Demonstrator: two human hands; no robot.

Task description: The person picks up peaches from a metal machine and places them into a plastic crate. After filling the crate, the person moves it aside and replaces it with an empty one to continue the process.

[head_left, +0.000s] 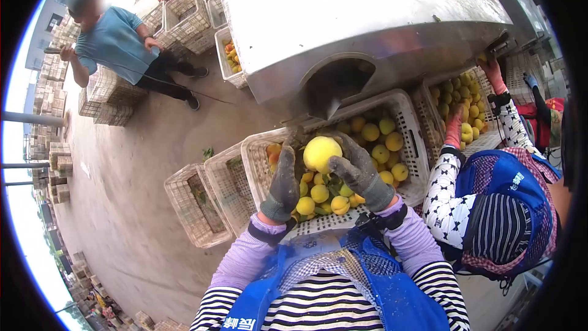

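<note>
A yellow peach (322, 154) is held up over a white plastic crate (418, 168) of yellow and greenish peaches. My right hand (361, 168), in a dirty grey glove, holds it from the right with fingers and thumb against its side. My left hand (286, 181), gloved the same way, is raised just left of the peach; its fingers point up and are apart from the thumb side, with nothing visible in it. Leaves lie among the peaches under my hands.
A metal machine (367, 18) with a dark opening stands ahead. Crates (196, 205) sit at the left. At the right a co-worker (502, 208) reaches into another peach crate (432, 141). A person in blue (116, 43) stands back left near stacked crates (110, 95).
</note>
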